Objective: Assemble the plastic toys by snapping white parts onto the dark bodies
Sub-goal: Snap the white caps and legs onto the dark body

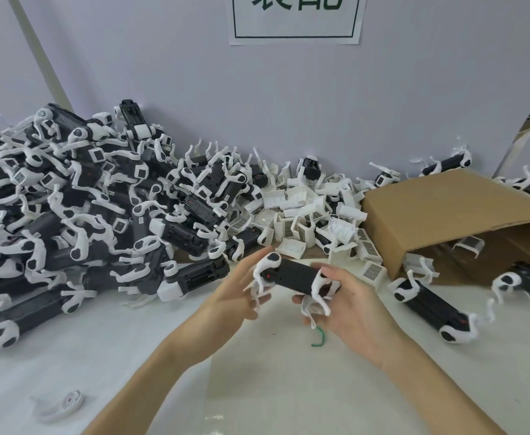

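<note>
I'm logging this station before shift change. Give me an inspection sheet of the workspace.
Surface: white table, partly bare in front.
Job's things: dark toy body with white legs held; assembled pile on the left; loose white parts behind.
Clutter: tipped cardboard box, green tie, white ring piece.
Hands: right hand grips the body; left hand open beside it.
Cables: nothing seen.
Surroundings: grey wall, paper sign.

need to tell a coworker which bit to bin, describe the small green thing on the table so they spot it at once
Start at the cardboard box on the right, then come left to the two hands holding a toy. Just below the right hand, on the white table, lies a green hook-shaped scrap, the only green item among black and white parts.
</note>
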{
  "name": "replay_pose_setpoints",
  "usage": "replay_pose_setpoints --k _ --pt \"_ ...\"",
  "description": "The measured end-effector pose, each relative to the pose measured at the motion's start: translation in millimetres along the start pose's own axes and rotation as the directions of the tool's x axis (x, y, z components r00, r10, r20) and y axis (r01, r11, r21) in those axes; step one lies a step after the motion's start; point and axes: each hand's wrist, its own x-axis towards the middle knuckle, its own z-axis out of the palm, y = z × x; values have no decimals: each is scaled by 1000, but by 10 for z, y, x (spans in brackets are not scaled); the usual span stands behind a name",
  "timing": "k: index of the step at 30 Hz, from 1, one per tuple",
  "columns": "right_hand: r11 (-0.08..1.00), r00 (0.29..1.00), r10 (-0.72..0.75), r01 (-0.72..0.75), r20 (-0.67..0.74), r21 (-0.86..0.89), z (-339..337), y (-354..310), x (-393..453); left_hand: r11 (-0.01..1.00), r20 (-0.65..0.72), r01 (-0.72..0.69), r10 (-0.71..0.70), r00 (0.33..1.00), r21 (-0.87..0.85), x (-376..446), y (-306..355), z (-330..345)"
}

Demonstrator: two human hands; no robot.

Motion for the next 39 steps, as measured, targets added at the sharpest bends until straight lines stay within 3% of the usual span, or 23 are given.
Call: replay_pose_setpoints --k 2,7,12,15,17,19,20,21,22,26,30,35,39 --pt "991 997 -78 75 -21 -110 -10 19 -3 995 -45 14 -19 999 -100 11 -21 55" --pt "953 984 -178 171 -4 -252 58 90 -24 991 -341 18 28 940 129 11 -72 195" --pt "916 957 -277 235 -90 -324 112 136 -15 994 -346 -64 90 934 88 -23 -20 226" --pt "880 929 -353 290 -110 -377 140 145 -17 974 -360 -51 130 924 223 -21 -29 264" --pt "855 905 -407 328 -126 -402 156 175 -12 830 -359 -90 333 872 551 -32 -42 268" --pt "817 890 -438 337 -124 -467 149 225 -3 524 -184 -138 515 837 840 -49 -71 255" --pt "800 893 -439 337 -102 -497 149 243 -7 399 -92 -150 526 845 904 -51 -97 253" --pt "787 902 -427 339 -60 -516 147 260 -9 341 -44 -155 509 860 927 -49 -117 260" --pt "790 917 -398 339 -7 -512 151 268 -16 360 -51 -149 489 871 921 -43 -132 275" --pt "870 951 -297 308 88 -386 131 219 -18 656 -190 -150 417 889 740 -48 -136 282" --pt "819 945 -299 325 130 -473 56 187 -16 856 -301 -108 292 908 505 -47 -76 305" --pt "508 921 -346 345 180 -789 78 298 -31 894 -244 -138 261 934 426 -80 -40 375" --pt "474 922 -361 309 138 -825 1 315 -27 864 -155 -134 236 959 485 -88 -64 429"
